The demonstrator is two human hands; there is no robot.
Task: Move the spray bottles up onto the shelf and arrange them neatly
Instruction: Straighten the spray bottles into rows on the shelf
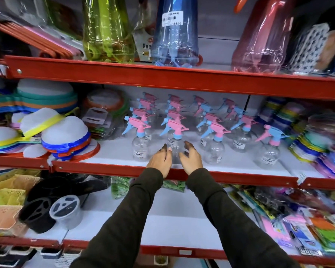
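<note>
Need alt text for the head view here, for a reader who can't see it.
Two hands, left and right, flank a clear spray bottle at the front of a red-edged shelf, fingers open beside it. Rows of similar pink-and-blue-topped bottles stand behind; one bottle stands apart at right.

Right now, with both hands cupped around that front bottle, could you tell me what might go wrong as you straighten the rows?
1. The left hand and right hand flank the front spray bottle without a firm grip; it stands near the shelf edge and could tip off.
2. The rows stand close, so a nudge backwards may topple the bottles behind.
3. The lone bottle at the right sits out of line.
</note>
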